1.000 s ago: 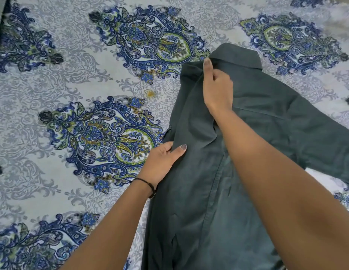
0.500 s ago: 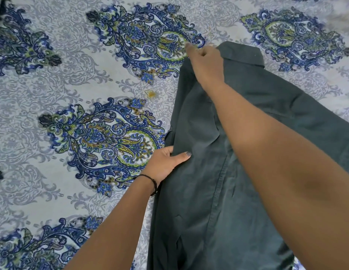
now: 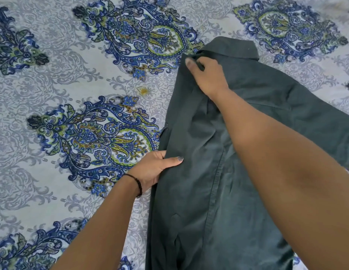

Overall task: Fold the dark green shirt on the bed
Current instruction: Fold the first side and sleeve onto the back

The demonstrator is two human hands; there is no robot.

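Observation:
The dark green shirt [image 3: 214,172] lies on the bed with its collar at the far end and its left side folded in over the body. My right hand [image 3: 206,75] reaches across the shirt and pinches the fabric at the folded shoulder, just below the collar. My left hand [image 3: 156,168] grips the folded left edge at mid-length, thumb on top and fingers tucked under. A sleeve spreads out toward the right edge of the view. My right forearm hides part of the shirt's middle.
The bed is covered by a grey sheet [image 3: 52,94] printed with blue and green paisley medallions. A small yellow stain [image 3: 144,91] sits on the sheet just left of the shirt. Bare sheet extends to the left and far side.
My right hand slid from the shoulder up toward the collar's left corner, then settled back slightly, gripping the fold. My left hand stayed on the shirt's left edge.

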